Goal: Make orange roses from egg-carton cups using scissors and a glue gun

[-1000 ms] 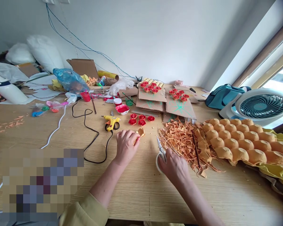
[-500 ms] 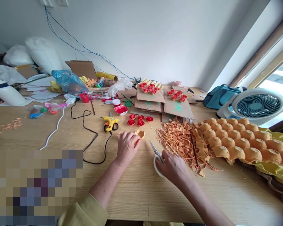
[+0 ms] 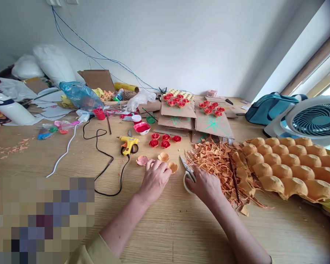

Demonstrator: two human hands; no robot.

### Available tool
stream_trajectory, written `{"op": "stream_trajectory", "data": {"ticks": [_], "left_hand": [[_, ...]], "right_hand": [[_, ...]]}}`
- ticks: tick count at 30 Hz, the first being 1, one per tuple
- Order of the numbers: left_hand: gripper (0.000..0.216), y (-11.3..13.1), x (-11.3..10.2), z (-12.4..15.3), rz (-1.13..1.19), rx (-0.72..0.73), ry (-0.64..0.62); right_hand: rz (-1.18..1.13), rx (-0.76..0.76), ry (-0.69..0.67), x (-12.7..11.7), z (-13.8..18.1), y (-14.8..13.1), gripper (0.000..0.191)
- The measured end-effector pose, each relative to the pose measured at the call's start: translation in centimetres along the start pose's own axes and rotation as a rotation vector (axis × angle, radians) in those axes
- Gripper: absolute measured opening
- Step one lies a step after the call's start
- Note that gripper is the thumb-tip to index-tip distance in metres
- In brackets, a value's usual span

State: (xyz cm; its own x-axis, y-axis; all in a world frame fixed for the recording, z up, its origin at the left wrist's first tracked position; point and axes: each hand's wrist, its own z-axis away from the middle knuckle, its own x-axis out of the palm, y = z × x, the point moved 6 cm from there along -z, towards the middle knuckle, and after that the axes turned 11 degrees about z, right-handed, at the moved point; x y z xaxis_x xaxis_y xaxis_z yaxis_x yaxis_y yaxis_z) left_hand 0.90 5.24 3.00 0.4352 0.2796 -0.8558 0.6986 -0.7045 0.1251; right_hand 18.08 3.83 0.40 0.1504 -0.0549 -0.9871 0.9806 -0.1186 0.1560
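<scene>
My left hand (image 3: 155, 178) is curled, fingers down, around an orange egg-carton cup (image 3: 173, 168) cut into petals, which shows at its right side. A second orange cup (image 3: 163, 157) stands just beyond the fingers, and a pinkish cup (image 3: 142, 160) lies to their left. The fingertips are partly hidden. My right hand (image 3: 206, 183) grips white-handled scissors (image 3: 187, 167) close to the tabletop, blades pointing away from me. Several red painted paper roses (image 3: 165, 140) sit behind the cups. A yellow glue gun (image 3: 128, 144) rests to the left.
Orange carton scraps (image 3: 217, 161) are heaped right of the scissors, beside an orange egg tray (image 3: 288, 161). Cardboard sheets (image 3: 213, 126) with more roses stand behind. A dish of red paint (image 3: 142, 127), a black cord (image 3: 110, 161) and a white fan (image 3: 319, 119) are also around.
My left hand has shifted right and slightly nearer to me, uncovering the pinkish cup. Another orange cup now shows by its thumb. The view has turned slightly left; my right hand still holds the scissors.
</scene>
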Motion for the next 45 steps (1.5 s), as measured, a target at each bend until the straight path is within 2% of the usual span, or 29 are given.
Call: {"op": "stream_trajectory", "data": {"ticks": [10, 13, 15, 17, 20, 23, 30, 38, 45], "left_hand": [[0.009, 1.1, 1.4, 0.2, 0.075, -0.005, -0.167], [0.01, 1.1, 1.4, 0.3, 0.128, 0.001, -0.175], [0.014, 0.9, 1.4, 0.3, 0.15, -0.004, -0.163], [0.017, 0.8, 1.4, 0.4, 0.162, -0.01, -0.139], [0.018, 0.5, 1.3, 0.4, 0.173, -0.023, -0.097], [0.017, 0.2, 1.1, 0.4, 0.192, -0.037, -0.066], [0.015, -0.5, 0.7, 0.4, 0.205, -0.033, -0.005], [0.013, -2.1, -0.2, 0.2, 0.156, -0.102, 0.088], [0.014, -2.7, -0.4, 0.4, 0.177, -0.13, 0.126]], "right_hand": [[-0.097, -0.074, 0.09, -0.3, 0.5, 0.2, 0.021], [-0.156, -0.004, 0.165, -1.2, 0.2, 2.6, 0.022], [-0.186, 0.105, 0.245, -2.0, 0.1, 5.1, 0.018], [-0.18, 0.203, 0.271, -2.4, 0.2, 7.3, 0.016], [-0.145, 0.226, 0.145, -1.7, 0.5, 8.5, 0.015], [-0.076, 0.165, 0.0, -0.6, 1.2, 7.5, 0.013], [0.109, 0.138, -0.157, 0.1, 1.9, 5.6, 0.019], [0.127, 0.138, -0.207, 0.3, 3.2, 5.0, 0.025], [0.149, 0.088, -0.192, -1.9, 7.0, 8.0, 0.022]]}}
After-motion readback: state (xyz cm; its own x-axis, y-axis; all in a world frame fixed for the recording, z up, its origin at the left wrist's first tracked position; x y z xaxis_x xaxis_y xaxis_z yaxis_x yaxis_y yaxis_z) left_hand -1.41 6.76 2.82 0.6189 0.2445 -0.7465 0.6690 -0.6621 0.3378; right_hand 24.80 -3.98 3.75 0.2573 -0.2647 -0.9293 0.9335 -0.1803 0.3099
